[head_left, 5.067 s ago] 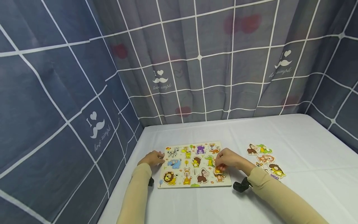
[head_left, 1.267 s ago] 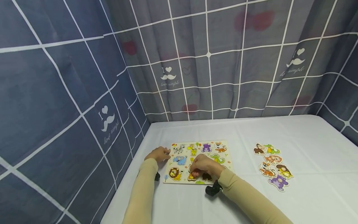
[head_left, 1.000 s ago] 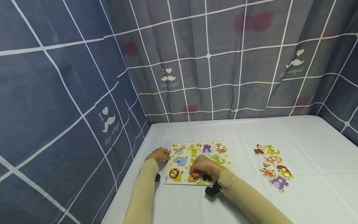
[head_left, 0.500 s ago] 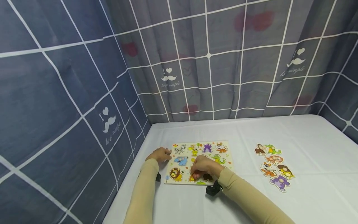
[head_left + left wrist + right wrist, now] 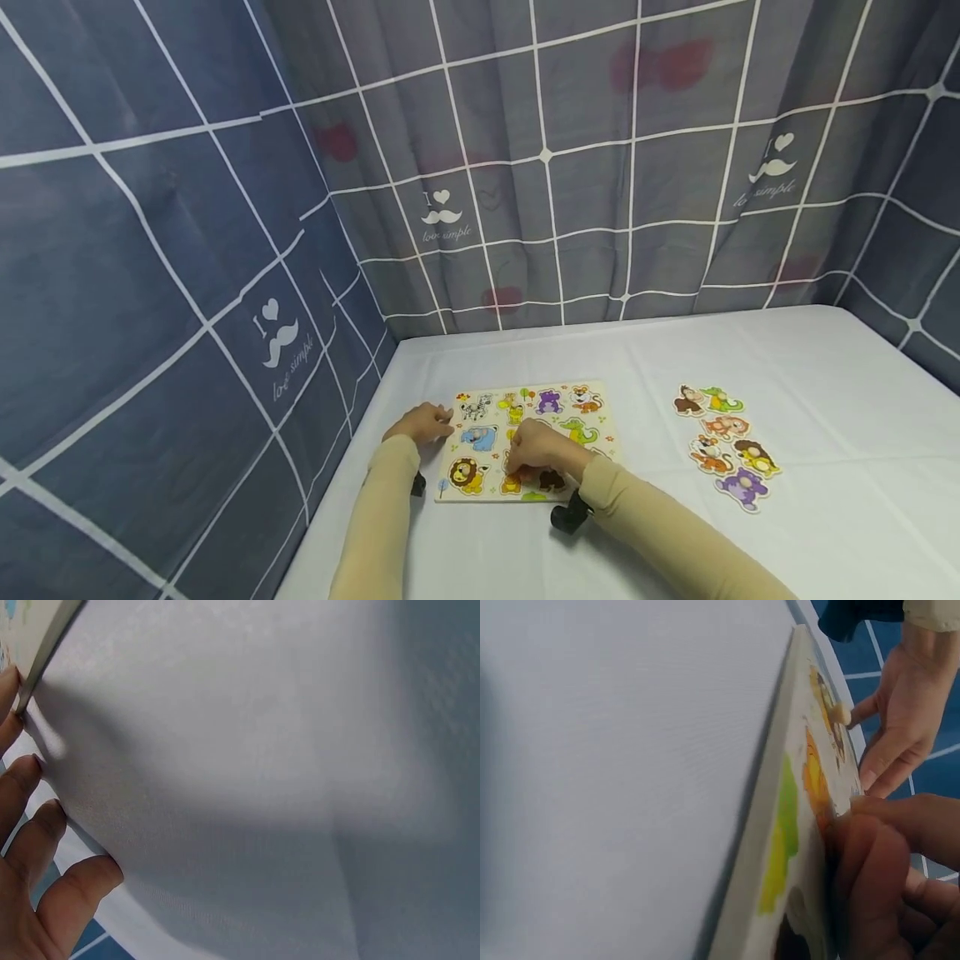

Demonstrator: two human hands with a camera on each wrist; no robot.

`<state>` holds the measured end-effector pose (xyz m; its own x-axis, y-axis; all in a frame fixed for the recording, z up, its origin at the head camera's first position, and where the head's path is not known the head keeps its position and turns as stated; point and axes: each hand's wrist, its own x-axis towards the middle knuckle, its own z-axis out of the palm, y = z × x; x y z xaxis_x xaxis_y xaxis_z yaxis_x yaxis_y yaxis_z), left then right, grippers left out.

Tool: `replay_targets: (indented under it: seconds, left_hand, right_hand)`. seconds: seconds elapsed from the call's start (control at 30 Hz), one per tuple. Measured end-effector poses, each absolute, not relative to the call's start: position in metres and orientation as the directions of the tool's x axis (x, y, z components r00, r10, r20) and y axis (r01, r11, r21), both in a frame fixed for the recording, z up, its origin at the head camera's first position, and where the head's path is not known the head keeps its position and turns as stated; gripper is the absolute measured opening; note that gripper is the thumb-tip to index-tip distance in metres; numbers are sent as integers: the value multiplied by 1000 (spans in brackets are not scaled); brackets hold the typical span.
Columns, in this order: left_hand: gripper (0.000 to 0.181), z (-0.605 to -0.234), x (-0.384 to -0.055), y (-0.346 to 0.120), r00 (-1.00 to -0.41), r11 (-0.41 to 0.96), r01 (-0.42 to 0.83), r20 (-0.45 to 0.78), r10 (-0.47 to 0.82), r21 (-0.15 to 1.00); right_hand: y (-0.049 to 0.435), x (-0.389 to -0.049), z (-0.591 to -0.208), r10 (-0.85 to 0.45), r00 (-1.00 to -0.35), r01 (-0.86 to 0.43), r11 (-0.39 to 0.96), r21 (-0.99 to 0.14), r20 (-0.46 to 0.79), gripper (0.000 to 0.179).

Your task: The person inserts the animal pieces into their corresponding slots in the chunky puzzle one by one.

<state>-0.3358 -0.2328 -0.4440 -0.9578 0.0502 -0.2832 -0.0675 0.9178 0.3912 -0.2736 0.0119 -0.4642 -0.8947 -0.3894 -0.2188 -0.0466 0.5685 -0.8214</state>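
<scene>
A wooden animal puzzle board (image 5: 480,498) lies flat on the white table. My right hand (image 5: 534,446) is over its bottom row, thumb and fingers pinching the orange kangaroo puzzle piece (image 5: 511,483) at the kangaroo's place; the hand hides the piece's upper part. In the right wrist view, the kangaroo piece (image 5: 816,780) lies close against the board under the fingertips. My left hand (image 5: 422,423) rests at the board's left side, fingers relaxed and spread, fingertips right at the edge in the left wrist view. The lion piece (image 5: 467,477) shows a wooden knob (image 5: 840,714).
Loose pieces lie right of the board: a gorilla (image 5: 690,401), crocodile (image 5: 722,400), monkey (image 5: 726,427), tiger (image 5: 710,454), hedgehog (image 5: 756,457) and purple hippo (image 5: 742,488). A checked curtain (image 5: 495,208) rises behind and left of the table (image 5: 832,400).
My right hand has carried the orange piece leftward from the board's right side to the kangaroo's place, where it has since stayed. The left hand keeps its place at the left edge.
</scene>
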Motion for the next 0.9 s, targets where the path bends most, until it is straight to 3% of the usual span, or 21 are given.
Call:
replay_targets:
  seconds: [0.17,0.3,0.9]
  left_hand:
    - [50,-446,-334,-235,-957,908,-83,-286,42,411]
    - [50,-450,-334,-236,-955,901,-101,-295,31,422]
    - [51,-440,-331,-233,-957,916,-88,-288,31,392]
  right_hand:
    - [13,-270,-463,-413,-898,-161,626,-763,-150,23]
    - [15,-268,-464,-416,-898,-173,633,-755,-143,25]
    - [43,-263,-464,-522,-851,-246,502,-829,-63,22]
